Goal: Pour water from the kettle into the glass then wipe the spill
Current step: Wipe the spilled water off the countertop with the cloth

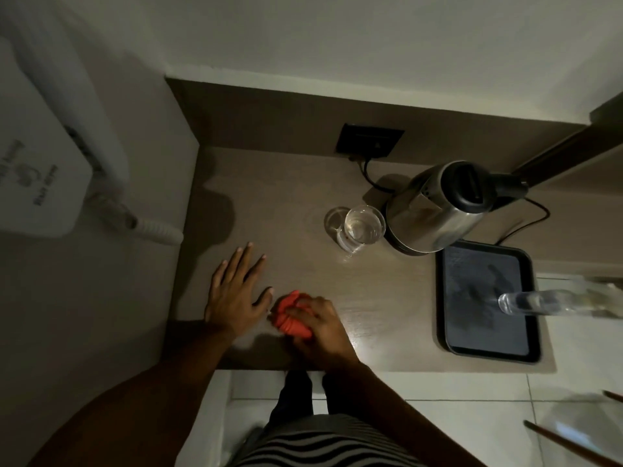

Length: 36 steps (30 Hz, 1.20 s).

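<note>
A steel kettle with a black lid and handle stands on the wooden counter at the back right. Right beside it, to its left, stands a clear glass with water in it. A small wet patch glints on the counter just in front of the glass. My right hand is closed on a bunched orange-red cloth that rests on the counter near the front edge. My left hand lies flat, fingers spread, just left of the cloth.
A black tray sits at the counter's right end with a clear glass on its right side. A black wall socket with the kettle cord is behind. A white wall-mounted hair dryer with coiled cord hangs at left.
</note>
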Motion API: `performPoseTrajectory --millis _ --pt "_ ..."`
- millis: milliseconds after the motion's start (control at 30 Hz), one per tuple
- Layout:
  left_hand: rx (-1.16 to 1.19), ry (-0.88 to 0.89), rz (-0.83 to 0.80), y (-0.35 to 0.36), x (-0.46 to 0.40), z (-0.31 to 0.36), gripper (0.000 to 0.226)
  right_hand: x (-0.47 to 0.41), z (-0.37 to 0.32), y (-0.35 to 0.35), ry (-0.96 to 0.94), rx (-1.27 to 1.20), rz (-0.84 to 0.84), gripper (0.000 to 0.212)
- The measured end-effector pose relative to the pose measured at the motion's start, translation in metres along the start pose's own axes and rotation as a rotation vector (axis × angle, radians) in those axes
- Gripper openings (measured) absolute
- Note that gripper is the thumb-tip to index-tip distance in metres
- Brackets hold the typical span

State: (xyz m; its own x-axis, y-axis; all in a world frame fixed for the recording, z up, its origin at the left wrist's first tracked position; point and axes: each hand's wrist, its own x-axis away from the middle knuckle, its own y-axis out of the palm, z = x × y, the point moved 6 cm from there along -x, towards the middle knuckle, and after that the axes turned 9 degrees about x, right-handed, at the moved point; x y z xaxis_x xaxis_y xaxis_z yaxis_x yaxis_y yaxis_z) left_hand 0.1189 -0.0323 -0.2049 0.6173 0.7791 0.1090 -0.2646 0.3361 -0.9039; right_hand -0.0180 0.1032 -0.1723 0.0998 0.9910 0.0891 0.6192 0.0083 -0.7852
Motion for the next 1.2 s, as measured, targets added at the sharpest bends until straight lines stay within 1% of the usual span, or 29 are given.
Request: performPoseTrajectory --millis 33,67,100,133,167,200,233,267,333,400,433,500,533,567,600,633,667,700,733,800,867,900,933,967,1000,1067,1133,1167,1200 --pt "0.006 0.002 0.006 0.0 0.0 0.0 0.069 -0.001 -0.001 -0.01 -0.071 0.003 0.016 0.04" --pt "0.008 0.003 0.01 0.0 0.0 0.0 0.069 -0.001 0.01 -0.021 -0.088 -0.01 0.077 0.033" --pt "0.002 0.001 0.014 0.0 0.0 0.001 0.07 0.002 0.024 -0.036 -0.023 -0.034 0.171 0.028" --pt "-0.007 -0.003 0.013 0.0 0.0 0.001 0.07 0.005 0.048 -0.052 0.123 -0.047 0.282 0.028" --pt "-0.014 -0.009 0.009 0.0 -0.001 0.0 0.07 0.011 0.072 -0.067 0.297 -0.024 0.389 0.034" --pt "-0.017 -0.015 0.003 0.0 -0.001 0.0 0.07 0.016 0.093 -0.08 0.474 0.014 0.457 0.047" --pt "-0.018 -0.017 -0.002 0.001 -0.001 0.0 0.07 0.018 0.109 -0.085 0.621 0.062 0.468 0.059" --pt "-0.019 -0.017 -0.004 0.001 -0.001 0.0 0.07 0.016 0.114 -0.085 0.683 0.101 0.455 0.064" --pt "-0.017 -0.014 -0.005 0.001 -0.001 0.0 0.07 0.004 0.102 -0.077 0.722 0.119 0.432 0.064" --pt "-0.012 -0.013 -0.008 0.001 -0.001 0.0 0.07 -0.007 0.085 -0.052 0.733 0.071 0.386 0.063" --pt "-0.012 -0.013 -0.003 0.001 -0.001 0.0 0.07 -0.011 0.07 -0.035 0.662 0.034 0.342 0.061" --pt "-0.003 -0.007 0.012 0.0 0.0 0.001 0.07 -0.015 0.029 -0.011 0.327 -0.092 0.241 0.054" --pt "0.006 -0.004 0.016 0.0 0.0 0.001 0.07 -0.009 0.01 -0.002 0.157 -0.126 0.185 0.043" --pt "0.012 -0.005 0.018 0.0 0.0 0.0 0.071 0.0 -0.006 0.003 -0.003 -0.091 0.159 0.027" --pt "0.013 -0.004 0.022 0.0 0.0 0.0 0.071 0.007 -0.015 0.0 -0.123 -0.059 0.141 0.019" --pt "0.015 -0.006 0.027 -0.001 0.0 0.0 0.071 0.013 -0.015 -0.008 -0.175 -0.054 0.132 0.018" --pt "0.019 -0.007 0.033 -0.001 0.0 0.0 0.071 0.017 -0.01 -0.025 -0.142 -0.095 0.158 0.025" --pt "0.023 -0.008 0.034 -0.002 0.0 0.001 0.07 0.022 0.005 -0.042 -0.077 -0.116 0.253 0.036" --pt "0.024 -0.008 0.035 -0.002 0.0 0.001 0.07 0.027 0.021 -0.066 0.045 -0.127 0.359 0.041" --pt "0.013 -0.009 0.027 -0.002 0.0 0.001 0.071 0.039 0.073 -0.101 0.339 -0.012 0.537 0.041" --pt "0.001 -0.007 0.01 -0.002 0.0 0.001 0.071 0.047 0.116 -0.113 0.671 0.139 0.549 0.049" --pt "-0.005 -0.007 0.01 -0.001 0.0 0.001 0.071 0.05 0.126 -0.106 0.786 0.167 0.533 0.053" --pt "-0.004 -0.01 0.012 -0.001 0.0 0.001 0.071 0.05 0.127 -0.094 0.849 0.158 0.514 0.054" --pt "-0.001 -0.012 0.012 -0.002 -0.001 0.001 0.071 0.05 0.121 -0.078 0.857 0.146 0.495 0.054" --pt "0.0 -0.013 0.01 -0.002 -0.001 0.002 0.071 0.045 0.107 -0.063 0.823 0.128 0.481 0.053" --pt "-0.006 -0.012 0.008 -0.002 -0.001 0.002 0.071 0.033 0.068 -0.033 0.669 0.016 0.437 0.046" --pt "-0.004 -0.012 -0.001 -0.001 0.0 0.002 0.071 0.016 0.013 -0.012 0.442 -0.117 0.375 0.027" --pt "-0.005 -0.014 -0.008 0.001 0.0 0.001 0.072 0.011 -0.014 -0.001 0.311 -0.118 0.336 0.019" --pt "-0.006 -0.015 -0.015 0.001 0.0 0.0 0.072 0.009 -0.043 0.003 0.164 -0.123 0.317 0.016"
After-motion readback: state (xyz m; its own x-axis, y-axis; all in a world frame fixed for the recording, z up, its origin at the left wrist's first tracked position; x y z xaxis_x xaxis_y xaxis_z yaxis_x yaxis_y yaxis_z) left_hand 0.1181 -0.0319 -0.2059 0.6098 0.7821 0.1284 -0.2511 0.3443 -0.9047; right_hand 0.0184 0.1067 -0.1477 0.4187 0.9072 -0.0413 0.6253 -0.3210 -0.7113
